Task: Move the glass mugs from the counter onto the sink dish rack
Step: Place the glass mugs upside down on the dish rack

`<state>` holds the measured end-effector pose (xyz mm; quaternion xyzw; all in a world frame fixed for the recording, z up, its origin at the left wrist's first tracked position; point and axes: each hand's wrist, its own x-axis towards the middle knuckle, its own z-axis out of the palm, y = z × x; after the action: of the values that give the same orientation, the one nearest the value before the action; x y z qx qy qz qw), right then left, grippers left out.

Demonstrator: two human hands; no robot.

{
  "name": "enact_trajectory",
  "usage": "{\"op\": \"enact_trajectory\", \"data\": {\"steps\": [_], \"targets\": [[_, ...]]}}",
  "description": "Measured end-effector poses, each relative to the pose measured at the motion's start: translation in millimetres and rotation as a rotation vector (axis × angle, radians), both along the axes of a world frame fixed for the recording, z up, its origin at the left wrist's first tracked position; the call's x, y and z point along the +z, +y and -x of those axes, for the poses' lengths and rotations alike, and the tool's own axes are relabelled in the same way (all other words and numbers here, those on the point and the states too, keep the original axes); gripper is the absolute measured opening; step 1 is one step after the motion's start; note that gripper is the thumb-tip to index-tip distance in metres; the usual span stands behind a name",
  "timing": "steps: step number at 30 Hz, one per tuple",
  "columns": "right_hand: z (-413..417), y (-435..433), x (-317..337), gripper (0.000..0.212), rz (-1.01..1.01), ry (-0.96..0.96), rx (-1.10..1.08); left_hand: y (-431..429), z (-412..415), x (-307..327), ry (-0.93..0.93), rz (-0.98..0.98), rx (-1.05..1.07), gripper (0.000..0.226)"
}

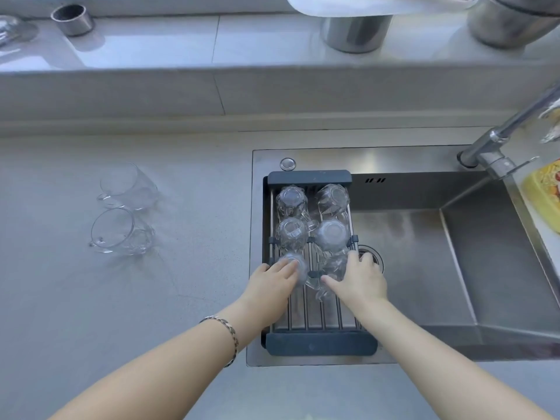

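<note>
A dark-framed dish rack [321,344] with steel bars spans the left part of the sink. Several glass mugs stand upside down on it in two columns; the back pair [292,200] [333,198] and the middle pair [292,233] [331,234] are free. My left hand [272,281] grips an upturned mug [298,266] in the left column. My right hand [359,278] holds another mug [331,272] in the right column. Two glass mugs [128,184] [119,231] lie on their sides on the grey counter at the left.
The steel sink basin [424,262] opens to the right of the rack, with a faucet [500,144] at the back right. A yellow sponge pack [542,192] sits at the right edge. Metal pots [356,33] and a small steel cup [72,19] stand on the sill behind.
</note>
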<state>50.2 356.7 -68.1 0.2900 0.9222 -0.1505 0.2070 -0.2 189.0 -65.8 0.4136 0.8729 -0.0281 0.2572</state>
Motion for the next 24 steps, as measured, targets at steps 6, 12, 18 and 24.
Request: {"op": "enact_trajectory", "data": {"steps": [6, 12, 18, 24], "targets": [[5, -21, -9, 0.071, -0.002, 0.025, -0.006, -5, -4, -1, -0.016, 0.019, -0.012, 0.064], [-18, -5, -10, 0.069, 0.397, 0.142, -0.065, -4, -4, -6, 0.004, 0.031, -0.034, 0.065], [-27, 5, -10, 0.054, 0.384, 0.202, -0.127, 0, -7, -8, -0.024, 0.027, -0.016, 0.065], [-19, -5, 11, 0.045, 0.242, 0.108, 0.103, -29, -3, 23, -0.02, -0.221, 0.221, 0.051]]}}
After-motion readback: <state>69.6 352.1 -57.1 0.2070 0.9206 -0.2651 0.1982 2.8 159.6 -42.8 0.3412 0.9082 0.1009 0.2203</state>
